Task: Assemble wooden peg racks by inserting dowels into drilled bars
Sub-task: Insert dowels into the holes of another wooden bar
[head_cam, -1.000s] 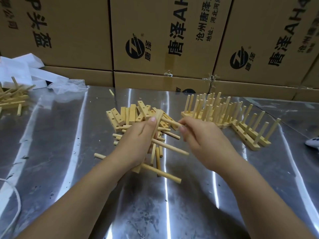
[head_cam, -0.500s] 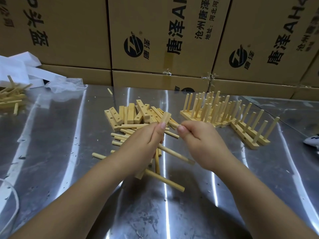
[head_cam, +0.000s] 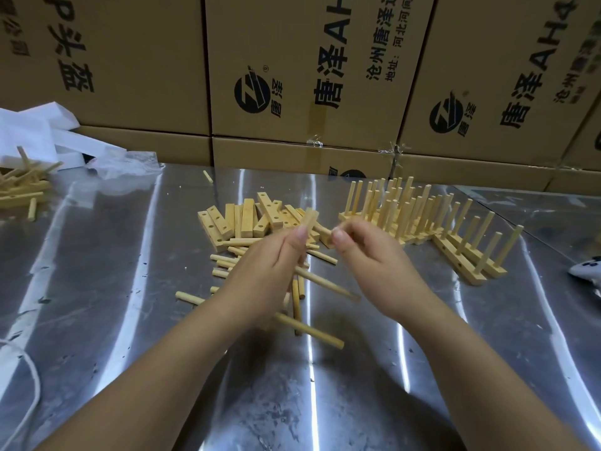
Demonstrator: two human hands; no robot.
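Drilled bar [head_cam: 310, 217] gripped in curled left hand [head_cam: 270, 278]; right hand [head_cam: 374, 262] seemingly pinches a dowel [head_cam: 322, 228], best aligned squarely before pushing.

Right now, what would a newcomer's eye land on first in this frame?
Centre frame, the left grip holds a drilled bar with two dowels jutting out, the right grip curled close beside its top end. To the right, a crowd of finished racks stands with pegs upright on the shiny metal table, and printed cardboard boxes wall off the back.
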